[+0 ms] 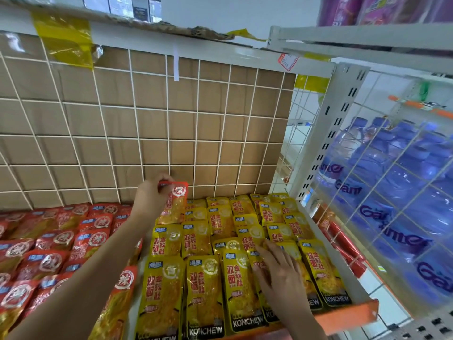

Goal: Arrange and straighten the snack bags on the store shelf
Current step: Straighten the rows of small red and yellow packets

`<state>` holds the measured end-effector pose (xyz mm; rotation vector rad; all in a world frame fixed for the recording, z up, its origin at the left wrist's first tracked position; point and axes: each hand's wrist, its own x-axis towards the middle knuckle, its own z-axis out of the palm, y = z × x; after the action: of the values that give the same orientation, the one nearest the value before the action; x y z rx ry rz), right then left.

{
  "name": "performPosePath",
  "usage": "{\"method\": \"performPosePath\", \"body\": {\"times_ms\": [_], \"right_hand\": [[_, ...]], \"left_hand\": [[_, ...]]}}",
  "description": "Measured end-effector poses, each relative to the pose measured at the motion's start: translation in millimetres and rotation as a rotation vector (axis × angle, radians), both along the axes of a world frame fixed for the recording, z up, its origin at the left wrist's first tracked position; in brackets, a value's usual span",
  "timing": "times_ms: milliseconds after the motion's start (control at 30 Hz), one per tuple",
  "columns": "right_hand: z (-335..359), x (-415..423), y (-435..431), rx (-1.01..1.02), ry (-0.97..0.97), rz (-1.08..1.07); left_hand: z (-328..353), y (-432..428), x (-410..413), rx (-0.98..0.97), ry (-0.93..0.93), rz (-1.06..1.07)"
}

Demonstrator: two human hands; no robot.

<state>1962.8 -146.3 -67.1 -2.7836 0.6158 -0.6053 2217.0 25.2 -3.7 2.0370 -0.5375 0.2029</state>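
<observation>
— What carries the goods?

— A shelf with an orange front lip and a white wire grid for its back. Brown cardboard stands behind the grid, with yellow tape at its top left corner.

— And what lies on it?

— Yellow bags in overlapping rows fill the right half, up to the right edge. Red bags fill the left half, less tidily.

— The hands?

— The left hand is at the back edge, just before the grid. Its fingers are curled and pinch the top of a red-topped bag, which hangs upright over the rearmost yellow rows. The right hand lies flat on the yellow bags near the front right corner, fingers straight and a little spread, holding nothing.

— Beyond the shelf?

— A slotted white upright stands at the right edge. Past it, behind more wire, are blue shrink-wrapped packs of bottled water. Purple packs sit on a higher shelf at the upper right, blurred.
</observation>
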Motion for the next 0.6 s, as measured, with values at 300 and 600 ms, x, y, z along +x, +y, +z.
{"method": "performPosePath", "body": {"times_ms": [300,600], "right_hand": [[3,-1,1,0.029,0.043,0.011],[11,6,2,0.021,-0.001,0.017]], "left_hand": [[34,11,-25,-0.258,-0.083,-0.049],[45,64,-53,-0.243,-0.056,-0.100]]}}
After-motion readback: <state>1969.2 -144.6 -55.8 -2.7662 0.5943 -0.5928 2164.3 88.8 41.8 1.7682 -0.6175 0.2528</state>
